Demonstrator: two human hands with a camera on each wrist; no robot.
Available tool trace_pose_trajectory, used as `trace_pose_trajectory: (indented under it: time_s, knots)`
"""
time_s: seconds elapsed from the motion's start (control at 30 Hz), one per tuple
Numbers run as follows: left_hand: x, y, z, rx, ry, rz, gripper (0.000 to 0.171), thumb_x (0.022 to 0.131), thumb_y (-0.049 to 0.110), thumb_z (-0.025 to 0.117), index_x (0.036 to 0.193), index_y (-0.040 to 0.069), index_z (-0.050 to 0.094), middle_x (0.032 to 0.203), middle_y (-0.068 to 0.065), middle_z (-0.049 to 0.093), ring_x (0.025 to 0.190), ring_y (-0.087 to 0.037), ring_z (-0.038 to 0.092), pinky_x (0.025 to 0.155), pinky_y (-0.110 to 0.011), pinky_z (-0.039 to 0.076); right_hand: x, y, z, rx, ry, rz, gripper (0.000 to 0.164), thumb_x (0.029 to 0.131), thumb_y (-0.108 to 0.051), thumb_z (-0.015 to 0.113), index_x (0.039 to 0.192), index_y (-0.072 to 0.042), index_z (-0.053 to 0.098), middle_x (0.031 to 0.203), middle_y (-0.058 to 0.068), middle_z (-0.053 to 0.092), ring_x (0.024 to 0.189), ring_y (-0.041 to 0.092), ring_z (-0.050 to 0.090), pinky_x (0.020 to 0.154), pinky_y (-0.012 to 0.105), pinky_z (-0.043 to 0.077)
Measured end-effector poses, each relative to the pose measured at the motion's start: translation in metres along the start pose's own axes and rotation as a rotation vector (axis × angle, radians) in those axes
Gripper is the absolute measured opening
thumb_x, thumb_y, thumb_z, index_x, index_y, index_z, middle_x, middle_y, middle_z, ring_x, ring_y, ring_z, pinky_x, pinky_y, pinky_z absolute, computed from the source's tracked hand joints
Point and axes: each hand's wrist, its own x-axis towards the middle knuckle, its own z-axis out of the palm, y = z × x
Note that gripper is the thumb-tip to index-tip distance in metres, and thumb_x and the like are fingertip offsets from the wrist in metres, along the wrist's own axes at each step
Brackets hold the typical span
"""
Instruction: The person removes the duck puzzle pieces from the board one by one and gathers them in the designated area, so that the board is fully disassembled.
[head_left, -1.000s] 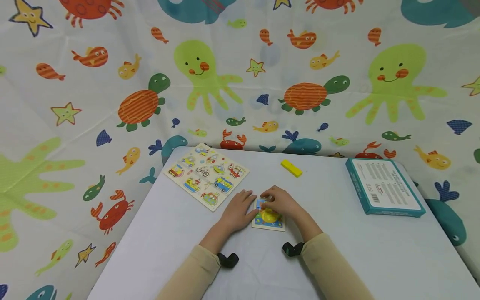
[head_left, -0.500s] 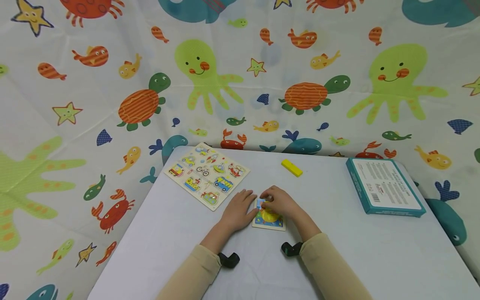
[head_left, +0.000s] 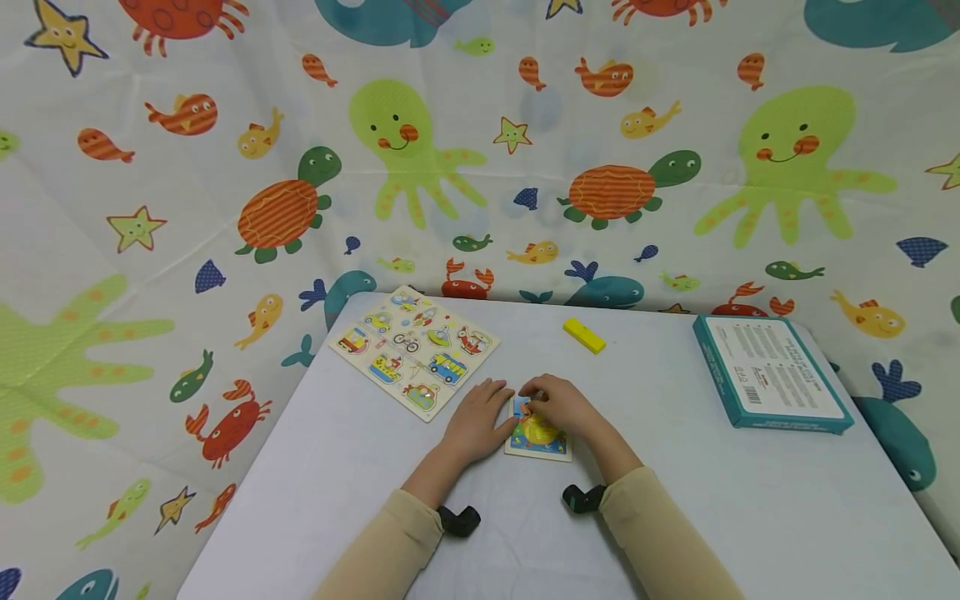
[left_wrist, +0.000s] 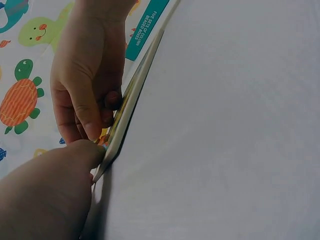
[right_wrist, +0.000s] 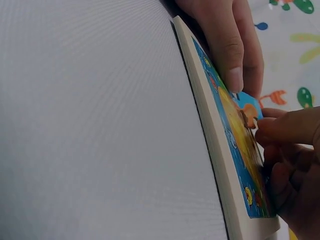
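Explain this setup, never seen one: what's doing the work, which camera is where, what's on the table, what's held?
There's no robot: a person works with a bare left hand and right hand. The wide picture comes from a head-worn camera; the two close-ups come from one camera on each wrist. On the white table lie a vehicle picture board, a yellow block, a teal box and a small picture board. The left hand touches the small board's edge. The right hand's curled fingers are at an orange part of its picture; whether they pinch a loose piece, I can't tell.
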Motion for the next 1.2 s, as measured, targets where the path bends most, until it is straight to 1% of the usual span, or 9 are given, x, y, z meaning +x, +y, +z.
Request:
trace_pose_trajectory:
  time_s: [0.37,0.57,0.77,0.9,1.0,1.2]
  knots:
    - [0.0,0.0,0.0,-0.003,-0.004,-0.005,0.057,0.099,0.051,0.049,0.147,0.021,0.046,0.158,-0.001,0.038,0.151,-0.025,0.026,0.125,-0.043,0.021,0.001,0.002,0.001,0.002,0.03,-0.012,0.017,0.096,-0.014,0.064,0.107,-0.024,0.072,0.101,-0.006,0.065,0.088,0.015,0.057,0.079,0.03,0.053]
    - [-0.001,0.001,0.001,0.009,-0.006,0.008,0.059,0.099,0.052,0.048,0.149,0.02,0.045,0.158,-0.001,0.038,0.151,-0.025,0.025,0.125,-0.043,0.021,0.003,0.003,0.002,-0.042,0.04,-0.017,0.017,0.096,-0.014,0.064,0.107,-0.022,0.073,0.099,-0.006,0.065,0.086,0.014,0.057,0.079,0.029,0.054]
    - [-0.002,0.002,0.0,0.008,-0.005,0.011,0.059,0.099,0.052,0.049,0.148,0.02,0.045,0.158,-0.002,0.038,0.151,-0.026,0.026,0.125,-0.043,0.021,0.003,0.003,0.0,-0.084,0.05,-0.026,0.016,0.096,-0.019,0.065,0.108,-0.021,0.075,0.096,-0.007,0.065,0.083,0.012,0.057,0.073,0.027,0.052]
    - [-0.002,0.002,-0.001,0.009,-0.006,0.014,0.059,0.099,0.052,0.049,0.148,0.02,0.045,0.158,-0.002,0.038,0.151,-0.026,0.025,0.125,-0.042,0.021,0.001,0.003,-0.007,-0.107,0.068,-0.029,0.017,0.096,-0.021,0.066,0.11,-0.022,0.074,0.097,-0.007,0.065,0.083,0.013,0.056,0.072,0.027,0.052]
    - [-0.003,0.002,-0.001,0.011,-0.007,0.014,0.059,0.099,0.053,0.048,0.149,0.021,0.044,0.158,-0.001,0.037,0.151,-0.025,0.025,0.125,-0.042,0.021,0.0,0.005,-0.016,-0.115,0.085,-0.032,0.018,0.096,-0.021,0.066,0.112,-0.022,0.074,0.1,-0.006,0.066,0.085,0.015,0.055,0.075,0.029,0.052]
    - [-0.003,0.002,-0.001,0.01,-0.006,0.012,0.063,0.099,0.055,0.047,0.151,0.02,0.041,0.159,-0.001,0.035,0.152,-0.025,0.024,0.125,-0.043,0.021,-0.005,0.017,-0.038,-0.096,0.126,-0.017,0.02,0.096,-0.021,0.066,0.114,-0.022,0.072,0.105,-0.003,0.067,0.09,0.019,0.055,0.078,0.029,0.052]
